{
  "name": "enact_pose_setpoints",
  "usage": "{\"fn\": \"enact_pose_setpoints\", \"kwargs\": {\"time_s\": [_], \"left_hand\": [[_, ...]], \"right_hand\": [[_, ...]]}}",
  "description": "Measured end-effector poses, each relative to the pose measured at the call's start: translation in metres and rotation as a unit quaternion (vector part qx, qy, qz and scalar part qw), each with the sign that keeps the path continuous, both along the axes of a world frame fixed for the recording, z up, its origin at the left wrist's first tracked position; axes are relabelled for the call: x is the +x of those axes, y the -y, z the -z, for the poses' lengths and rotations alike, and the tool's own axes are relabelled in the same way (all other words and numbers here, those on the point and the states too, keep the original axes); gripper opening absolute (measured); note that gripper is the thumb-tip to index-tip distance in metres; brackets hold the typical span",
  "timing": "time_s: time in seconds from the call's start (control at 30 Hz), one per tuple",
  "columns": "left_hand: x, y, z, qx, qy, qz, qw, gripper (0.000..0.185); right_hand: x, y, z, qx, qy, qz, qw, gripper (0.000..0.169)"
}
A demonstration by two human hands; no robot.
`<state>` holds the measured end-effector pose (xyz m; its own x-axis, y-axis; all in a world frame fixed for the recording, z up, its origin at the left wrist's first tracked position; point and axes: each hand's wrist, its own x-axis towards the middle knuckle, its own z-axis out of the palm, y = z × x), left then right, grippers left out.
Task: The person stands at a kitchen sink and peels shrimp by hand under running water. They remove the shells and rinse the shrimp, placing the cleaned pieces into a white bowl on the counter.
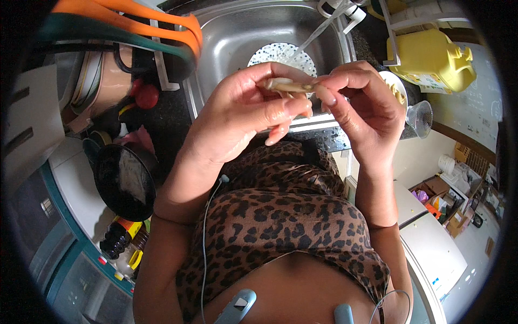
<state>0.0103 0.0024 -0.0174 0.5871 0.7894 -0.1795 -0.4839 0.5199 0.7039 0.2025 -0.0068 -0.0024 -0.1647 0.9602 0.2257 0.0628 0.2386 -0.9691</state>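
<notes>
Above the near edge of the stainless steel sink [226, 30], my left hand [255, 101] holds a pale yellowish, slender piece of food [285, 86]. Its exact kind I cannot tell. The thumb and fingers of my right hand [362, 105] pinch the right end of the same piece. Both hands look wet. Behind them, water runs from the white tap [354, 14] onto a white plate with small blue and grey squares [275, 52] in the sink. My hands hide part of this plate. Past my right hand, a white plate [383, 74] bears several yellowish pieces, partly hidden.
A clear ribbed glass [419, 119] and a yellow plastic jug [425, 60] are at the right. Orange and dark green handled objects [178, 32] overhang the sink's left side. Farther left are a red round item [146, 96], a black pan [125, 182] and sauce bottles [117, 239].
</notes>
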Motion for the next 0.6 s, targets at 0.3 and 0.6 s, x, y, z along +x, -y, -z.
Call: {"fn": "enact_pose_setpoints", "kwargs": {"time_s": [0.3,0.6], "left_hand": [[-0.002,0.004,-0.006,0.086,-0.111,-0.05,0.989,0.021],[-0.001,0.007,-0.009,0.145,-0.156,-0.081,0.974,0.02]], "right_hand": [[-0.003,0.011,-0.009,-0.203,-0.128,0.03,0.97,0.016],[-0.002,0.003,-0.023,0.188,0.264,0.029,0.946,0.022]]}}
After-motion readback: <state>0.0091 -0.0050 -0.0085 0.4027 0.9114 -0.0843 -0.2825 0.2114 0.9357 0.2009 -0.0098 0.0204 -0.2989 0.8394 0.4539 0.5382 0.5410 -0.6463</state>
